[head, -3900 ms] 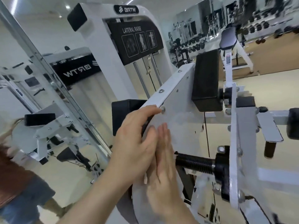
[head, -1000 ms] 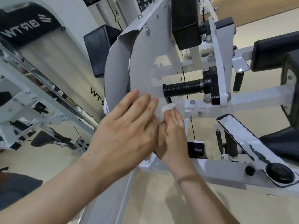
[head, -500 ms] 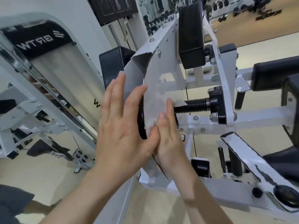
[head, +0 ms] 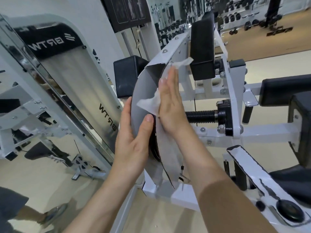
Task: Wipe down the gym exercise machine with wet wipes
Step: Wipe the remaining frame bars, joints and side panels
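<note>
The white curved cam plate (head: 143,91) of the gym machine stands edge-on in front of me. My right hand (head: 171,105) lies flat against its right face, pressing a white wet wipe (head: 149,103) to the metal; a corner of the wipe (head: 182,63) sticks out above the fingertips. My left hand (head: 133,142) grips the plate's outer rim from the left, thumb across the edge. A black threaded shaft (head: 200,116) runs right from the plate to the white frame (head: 234,98).
Black pads sit at top (head: 202,47), behind the plate (head: 127,78) and at right (head: 286,91). A mirrored wall (head: 55,84) fills the left. A white lever with black knob (head: 289,214) lies lower right. Dumbbell racks stand far back (head: 244,19).
My right hand has slid up the plate's face with the wipe. My left hand has dropped from flat on the rim to gripping its edge lower down. The view tilted slightly upward.
</note>
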Motion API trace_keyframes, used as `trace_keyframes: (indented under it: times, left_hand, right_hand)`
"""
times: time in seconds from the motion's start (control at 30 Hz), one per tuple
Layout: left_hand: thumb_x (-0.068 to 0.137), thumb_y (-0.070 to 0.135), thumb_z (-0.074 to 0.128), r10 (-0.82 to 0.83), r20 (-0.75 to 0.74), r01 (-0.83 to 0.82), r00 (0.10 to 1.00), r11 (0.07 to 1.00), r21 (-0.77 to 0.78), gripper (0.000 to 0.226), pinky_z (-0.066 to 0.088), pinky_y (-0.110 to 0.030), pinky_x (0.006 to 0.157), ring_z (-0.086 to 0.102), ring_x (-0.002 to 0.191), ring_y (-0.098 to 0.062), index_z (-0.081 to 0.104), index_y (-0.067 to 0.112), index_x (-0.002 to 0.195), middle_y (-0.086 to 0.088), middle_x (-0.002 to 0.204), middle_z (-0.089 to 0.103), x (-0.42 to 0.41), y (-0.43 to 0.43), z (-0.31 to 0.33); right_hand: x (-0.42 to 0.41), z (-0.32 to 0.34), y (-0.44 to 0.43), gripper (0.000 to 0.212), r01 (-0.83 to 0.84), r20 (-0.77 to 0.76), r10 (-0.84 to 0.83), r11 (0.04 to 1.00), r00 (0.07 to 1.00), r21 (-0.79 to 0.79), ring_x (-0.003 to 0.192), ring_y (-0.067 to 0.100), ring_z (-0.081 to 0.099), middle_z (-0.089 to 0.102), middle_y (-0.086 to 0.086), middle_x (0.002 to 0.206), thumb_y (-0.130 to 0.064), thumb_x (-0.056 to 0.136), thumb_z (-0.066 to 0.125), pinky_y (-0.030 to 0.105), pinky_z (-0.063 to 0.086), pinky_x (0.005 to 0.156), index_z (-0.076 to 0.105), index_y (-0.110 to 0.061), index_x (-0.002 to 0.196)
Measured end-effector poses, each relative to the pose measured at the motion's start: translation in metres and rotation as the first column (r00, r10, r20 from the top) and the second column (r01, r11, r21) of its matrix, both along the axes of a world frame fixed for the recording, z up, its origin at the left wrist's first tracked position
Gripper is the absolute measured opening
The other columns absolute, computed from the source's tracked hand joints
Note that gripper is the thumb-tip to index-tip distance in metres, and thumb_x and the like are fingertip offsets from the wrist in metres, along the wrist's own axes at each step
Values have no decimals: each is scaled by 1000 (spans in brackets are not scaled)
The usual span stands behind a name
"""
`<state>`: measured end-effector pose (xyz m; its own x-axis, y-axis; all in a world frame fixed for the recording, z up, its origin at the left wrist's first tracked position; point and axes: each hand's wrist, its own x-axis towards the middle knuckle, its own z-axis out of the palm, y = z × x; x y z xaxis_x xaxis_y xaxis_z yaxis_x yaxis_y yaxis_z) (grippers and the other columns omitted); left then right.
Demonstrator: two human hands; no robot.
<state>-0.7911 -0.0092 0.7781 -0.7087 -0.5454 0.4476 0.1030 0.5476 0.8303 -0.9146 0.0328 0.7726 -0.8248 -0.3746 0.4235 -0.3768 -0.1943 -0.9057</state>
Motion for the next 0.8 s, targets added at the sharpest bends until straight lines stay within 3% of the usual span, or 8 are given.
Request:
trace_keyframes:
  times: [0.1, 0.23, 0.3, 0.4, 0.53, 0.67, 0.73, 0.8]
  left_hand:
    - [92, 53, 51, 28, -6, -27, 1000, 998, 59, 52, 25, 6, 92, 29, 120, 32, 31, 47, 139, 51, 125, 35, 3, 7, 3]
    - [84, 47, 44, 21, -43, -11, 999, 977, 211, 45, 34, 6, 81, 44, 105, 31, 39, 52, 128, 53, 105, 50, 1, 13, 4]
    - [88, 45, 45, 31, -32, -23, 999, 974, 226, 41, 35, 4, 84, 44, 107, 31, 41, 51, 129, 53, 106, 49, 1, 13, 4]
    - [100, 40, 43, 91, 62, -96, 994, 992, 87, 36, 27, 10, 80, 35, 101, 40, 38, 47, 134, 61, 99, 43, -2, 9, 13]
    - [95, 54, 45, 101, 131, -92, 986, 993, -76, 55, 26, -14, 111, 33, 129, 18, 34, 38, 147, 32, 143, 41, -17, -2, 34]
    - [100, 42, 47, 104, 75, -91, 992, 984, -155, 49, 27, -18, 112, 35, 132, 11, 37, 33, 147, 21, 146, 43, -40, -10, 52]
    - [101, 39, 46, 101, 55, -91, 993, 983, -162, 45, 30, -16, 108, 41, 128, 10, 40, 33, 145, 18, 140, 48, -47, -14, 56]
    - [99, 42, 45, 104, 50, -93, 993, 977, -191, 45, 32, -11, 103, 44, 124, 11, 43, 31, 142, 18, 136, 51, -52, -19, 56]
  right_hand:
    - [7, -21, 5, 62, -11, 126, 7, 999, 992, 32, 148, 0, -12, -10, -9, 163, -46, 103, 18, 36, -5, 123, -3, -19, 155]
    - [85, -42, 23, 65, -66, -104, 66, 998, 992, 3, 141, -13, -19, -22, -36, 152, -75, 89, 6, 17, -11, 118, -13, -45, 144]
    - [57, -26, 16, 62, -63, -103, 63, 998, 993, 9, 141, -13, -19, -23, -35, 150, -69, 93, 12, 21, -11, 119, -13, -43, 144]
    - [-15, -3, 2, 61, -65, 15, 65, 998, 998, 27, 148, 2, -13, -11, -12, 161, -44, 105, 21, 32, -7, 123, -7, -20, 154]
    - [-51, 4, -7, 54, -23, 88, 22, 1000, 996, 10, 151, 9, -3, -3, 0, 165, -31, 108, 23, 26, -3, 121, 4, -13, 156]
    - [-62, 43, -6, 44, -20, -7, 19, 990, 1000, -139, 150, 7, 8, 23, -8, 160, -29, 109, 27, 30, 6, 123, 34, -19, 151]
    - [-73, 62, -2, 39, -44, -215, 58, 997, 975, 70, 149, 6, 11, 37, -14, 149, -26, 108, 29, 32, 7, 122, 56, -22, 137]
    - [-90, 78, 4, 41, 4, -401, 166, 920, 901, 391, 147, 8, 17, 44, -3, 150, -24, 107, 29, 38, 0, 120, 64, -23, 127]
